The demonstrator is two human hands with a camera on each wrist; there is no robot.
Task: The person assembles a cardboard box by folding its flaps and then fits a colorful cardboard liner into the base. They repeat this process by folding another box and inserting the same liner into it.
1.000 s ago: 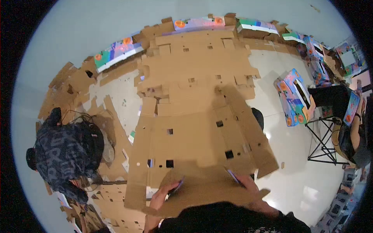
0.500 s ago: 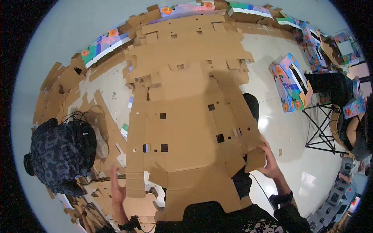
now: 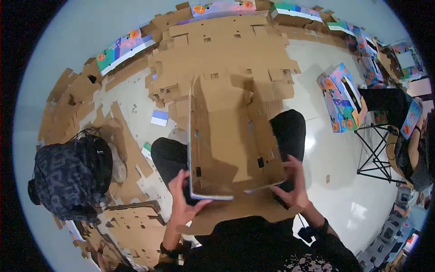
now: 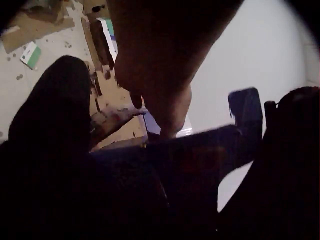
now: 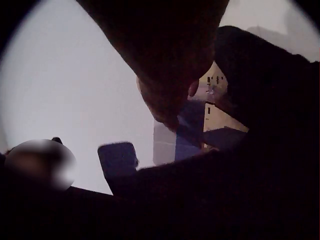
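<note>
A brown cardboard box [image 3: 224, 136], its side walls raised, lies across the person's lap in the head view. Its near flap [image 3: 240, 209] stretches flat toward the body. At the near left corner, the left hand [image 3: 183, 201] has fingers against the side wall and thumb along the near edge. The right hand [image 3: 295, 188] holds the near right corner the same way, thumb at the near edge and fingers by the side wall. In the left wrist view the left hand [image 4: 165, 100] is dark above the box edge. The right hand [image 5: 170, 95] is likewise shadowed in the right wrist view.
Flattened cardboard [image 3: 226, 50] covers the floor ahead. A printed box [image 3: 342, 99] stands at right, near a seated person and a folding stool [image 3: 378, 154]. Another person with a dark backpack [image 3: 97, 158] crouches at left. Stacked cardboard sheets [image 3: 133, 226] lie at lower left.
The spread cardboard has become a box with raised walls. The left hand has come in from the left to its near corner; the right hand has shifted from the right flap to the near right corner.
</note>
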